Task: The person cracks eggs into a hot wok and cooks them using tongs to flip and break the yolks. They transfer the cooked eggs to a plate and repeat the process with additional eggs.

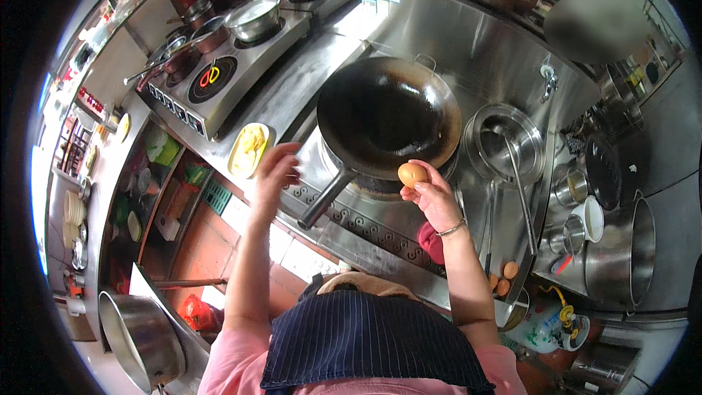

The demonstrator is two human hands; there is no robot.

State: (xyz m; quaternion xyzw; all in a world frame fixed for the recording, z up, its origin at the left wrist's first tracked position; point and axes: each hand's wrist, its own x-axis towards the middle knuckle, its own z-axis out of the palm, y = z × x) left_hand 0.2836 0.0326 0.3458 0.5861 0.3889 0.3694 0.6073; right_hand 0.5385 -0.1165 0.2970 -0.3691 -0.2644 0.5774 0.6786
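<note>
My right hand (430, 192) holds a brown egg (413, 175) by its fingertips, at the near right rim of a large black wok (389, 115). The egg's shell looks whole. My left hand (276, 173) is raised to the left of the wok's handle (329, 200), its fingers curled apart and holding nothing. An oval dish (249, 151) with yellow food stands on the steel counter just left of that hand. Several more brown eggs (503, 287) lie at the counter's near right corner. A dark red cloth (431, 242) lies beside my right wrist.
Right of the wok, a long-handled ladle (521, 195) rests in a steel basin (535, 167). A tap (548, 83) is on the back wall. Pots (255, 19) stand on the hobs at the upper left, with scissors (209, 75) on one hob. A gas cylinder (540, 329) stands at the lower right.
</note>
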